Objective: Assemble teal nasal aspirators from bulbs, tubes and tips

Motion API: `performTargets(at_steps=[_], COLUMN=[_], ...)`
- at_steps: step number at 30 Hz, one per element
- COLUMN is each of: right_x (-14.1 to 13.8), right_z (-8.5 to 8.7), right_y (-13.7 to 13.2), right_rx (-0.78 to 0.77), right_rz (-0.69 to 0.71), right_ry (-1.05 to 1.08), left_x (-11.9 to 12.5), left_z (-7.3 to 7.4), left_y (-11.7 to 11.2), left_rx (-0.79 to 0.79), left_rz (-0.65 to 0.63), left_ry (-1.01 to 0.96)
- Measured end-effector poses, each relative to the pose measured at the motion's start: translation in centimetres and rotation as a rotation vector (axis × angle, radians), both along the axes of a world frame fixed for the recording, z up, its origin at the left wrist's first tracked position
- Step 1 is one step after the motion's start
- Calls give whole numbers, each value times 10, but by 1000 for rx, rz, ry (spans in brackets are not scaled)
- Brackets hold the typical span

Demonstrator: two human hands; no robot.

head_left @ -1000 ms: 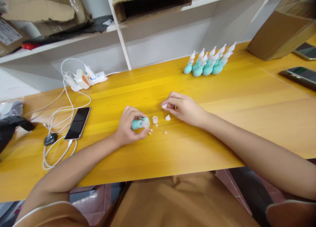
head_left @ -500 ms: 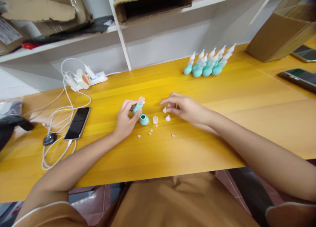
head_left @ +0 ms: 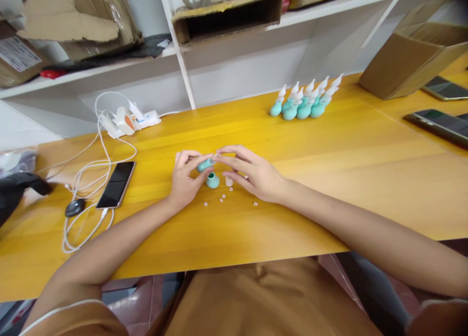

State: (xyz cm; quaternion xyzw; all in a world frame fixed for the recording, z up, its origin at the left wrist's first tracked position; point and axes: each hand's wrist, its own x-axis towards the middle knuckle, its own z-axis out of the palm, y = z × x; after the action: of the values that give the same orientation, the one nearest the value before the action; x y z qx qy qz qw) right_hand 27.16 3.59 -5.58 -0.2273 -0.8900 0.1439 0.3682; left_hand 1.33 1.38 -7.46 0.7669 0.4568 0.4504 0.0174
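My left hand [head_left: 187,177] grips a teal squeeze bulb [head_left: 204,165], tilted with its neck toward the right. At that neck are the fingertips of my right hand [head_left: 252,174]; they cover its pale collar, and whatever they pinch is hidden. Just below the held bulb, a second teal bulb [head_left: 212,181] stands upright with its mouth uncovered. A clear round collar [head_left: 229,182] lies under my right thumb. Several tiny pale plugs, one of them a small plug [head_left: 205,204], are scattered on the table nearer my body.
A group of teal bulbs with white tips [head_left: 305,104] stands at the back right. A phone [head_left: 116,185], white cables and a power strip [head_left: 149,117] occupy the left. At the far right are a cardboard box [head_left: 405,58] and more phones [head_left: 438,124]. Shelves line the back.
My right hand has moved left from the small pale caps to the neck of the held bulb. The bulb has tipped from nearly upright toward the right.
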Motion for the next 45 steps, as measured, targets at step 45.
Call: performTargets(at_steps=[45], right_x=[-25], right_z=[14], right_y=[62], right_rx=[164], right_rz=[-141], right_ry=[-711], left_x=[-4], left_z=[-14], left_y=[18], left_rx=[-547], left_rz=[-218], left_ry=[-391])
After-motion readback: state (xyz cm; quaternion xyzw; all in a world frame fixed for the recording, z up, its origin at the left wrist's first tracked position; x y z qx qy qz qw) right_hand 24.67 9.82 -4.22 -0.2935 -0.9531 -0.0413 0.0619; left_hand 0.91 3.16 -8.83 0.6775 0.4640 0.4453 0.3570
